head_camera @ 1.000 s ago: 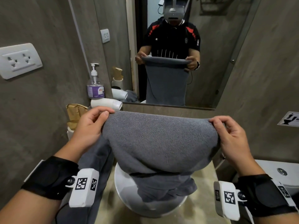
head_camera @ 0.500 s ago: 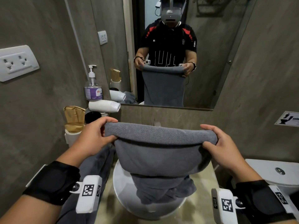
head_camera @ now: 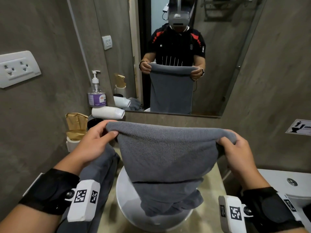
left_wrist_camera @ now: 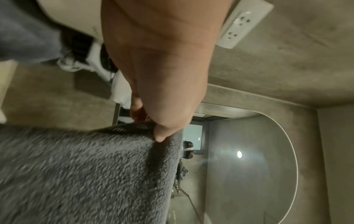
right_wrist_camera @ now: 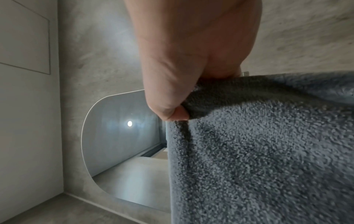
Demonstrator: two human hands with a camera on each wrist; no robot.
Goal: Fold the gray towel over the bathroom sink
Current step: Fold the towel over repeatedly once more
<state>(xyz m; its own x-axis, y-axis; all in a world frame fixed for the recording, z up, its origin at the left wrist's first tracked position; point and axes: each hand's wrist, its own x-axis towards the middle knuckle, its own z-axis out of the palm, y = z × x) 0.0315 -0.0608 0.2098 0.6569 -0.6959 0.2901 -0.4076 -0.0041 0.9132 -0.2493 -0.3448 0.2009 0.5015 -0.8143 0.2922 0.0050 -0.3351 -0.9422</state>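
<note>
The gray towel hangs doubled over above the round white sink, its lower end bunched in the bowl. My left hand pinches the folded top edge at its left end, thumb in front and fingers behind. My right hand pinches the right end the same way. In the left wrist view the towel is caught under my left hand's thumb. The right wrist view shows my right hand gripping the towel corner.
A second gray cloth hangs left of the sink. On the left counter stand a soap pump bottle, a white hair dryer and a cup with brown paper. The mirror faces me; a toilet tank sits right.
Both hands stay on the towel's folded top edge. They dropped half a second ago and have risen a little since; the front layer hangs longer and flatter over the sink.
</note>
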